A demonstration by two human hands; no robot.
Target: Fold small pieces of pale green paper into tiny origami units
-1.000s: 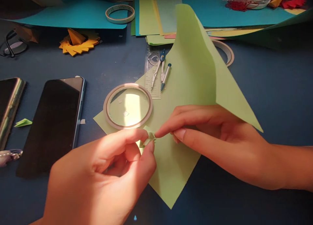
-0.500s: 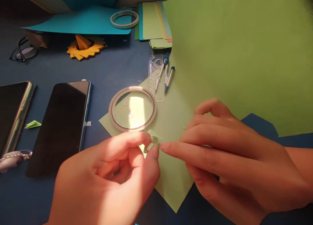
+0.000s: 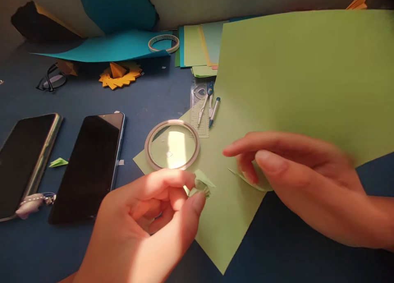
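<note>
My left hand [image 3: 147,217] pinches a small folded piece of light green paper [image 3: 203,185] between thumb and forefinger, its folds facing right. My right hand [image 3: 308,184] hovers apart from it on the right, fingers bent and spread, thumb away from the forefinger. Beneath my right hand is a thin green paper piece [image 3: 246,180], partly hidden by the fingers. Under both hands lies a light green sheet [image 3: 224,242], one corner pointing toward me. A wide roll of tape [image 3: 197,145] rests on that sheet, just beyond my left hand.
Two phones [image 3: 89,164] lie at left, with a green paper scrap [image 3: 58,162] between them. Farther back are glasses [image 3: 53,81], an orange paper ring [image 3: 120,82], a blue sheet [image 3: 117,49] and another tape roll [image 3: 177,44]. A compass [image 3: 203,106] lies over a clear ruler. A large green sheet [image 3: 308,77] fills the right.
My right hand has drawn back to the right from the folded paper, its fingers spreading. My left hand keeps its pinch. The view has tilted up and shifted left slightly.
</note>
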